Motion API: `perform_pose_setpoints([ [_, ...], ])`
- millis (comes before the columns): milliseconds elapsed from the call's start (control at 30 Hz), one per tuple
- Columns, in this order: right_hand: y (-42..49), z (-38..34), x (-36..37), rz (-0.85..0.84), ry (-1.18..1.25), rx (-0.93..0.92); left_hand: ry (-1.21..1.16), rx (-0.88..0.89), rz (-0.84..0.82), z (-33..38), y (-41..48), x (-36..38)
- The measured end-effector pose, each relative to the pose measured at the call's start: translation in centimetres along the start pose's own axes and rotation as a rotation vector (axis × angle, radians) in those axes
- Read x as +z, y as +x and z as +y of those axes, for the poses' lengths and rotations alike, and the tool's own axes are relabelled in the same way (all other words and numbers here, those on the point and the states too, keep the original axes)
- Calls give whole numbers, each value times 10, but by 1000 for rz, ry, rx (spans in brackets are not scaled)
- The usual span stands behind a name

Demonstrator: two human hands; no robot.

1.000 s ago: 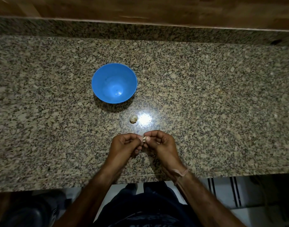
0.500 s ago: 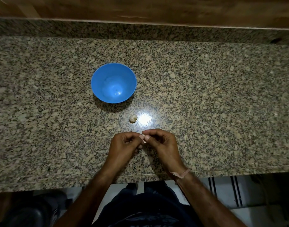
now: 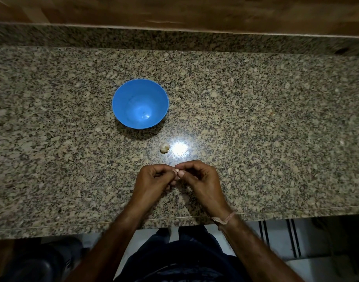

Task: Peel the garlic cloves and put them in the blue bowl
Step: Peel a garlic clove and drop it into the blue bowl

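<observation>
The blue bowl [image 3: 140,103] stands on the granite counter, left of centre, and looks empty. A small pale garlic piece [image 3: 164,147] lies on the counter below the bowl, beside a bright light reflection. Nearer the front edge, my left hand [image 3: 154,181] and my right hand [image 3: 201,180] meet fingertip to fingertip. Between them they pinch a tiny garlic clove [image 3: 176,171], which the fingers mostly cover. Both hands have curled fingers.
The speckled granite counter [image 3: 266,129] runs the full width, with a raised granite back strip and a wooden wall [image 3: 174,11] behind. The counter's front edge [image 3: 73,225] lies just under my forearms. The floor and my dark clothing show below it.
The hands have stayed in place, with small finger movements on the clove. The clove shows less between the fingertips than a second ago. Bowl and loose garlic have not moved.
</observation>
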State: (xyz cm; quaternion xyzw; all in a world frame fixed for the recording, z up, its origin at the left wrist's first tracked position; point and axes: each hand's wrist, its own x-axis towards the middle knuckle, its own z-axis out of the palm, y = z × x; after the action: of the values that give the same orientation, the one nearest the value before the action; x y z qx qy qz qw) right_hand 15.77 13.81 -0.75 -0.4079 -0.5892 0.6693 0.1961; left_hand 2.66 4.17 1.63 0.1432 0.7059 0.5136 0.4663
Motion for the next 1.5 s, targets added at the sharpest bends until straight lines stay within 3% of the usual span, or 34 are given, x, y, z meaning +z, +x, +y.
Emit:
perform_pose_setpoints([
  [1500,4,5,6,-26,-41,-28,-104,-100,-32,-3,7,-6],
])
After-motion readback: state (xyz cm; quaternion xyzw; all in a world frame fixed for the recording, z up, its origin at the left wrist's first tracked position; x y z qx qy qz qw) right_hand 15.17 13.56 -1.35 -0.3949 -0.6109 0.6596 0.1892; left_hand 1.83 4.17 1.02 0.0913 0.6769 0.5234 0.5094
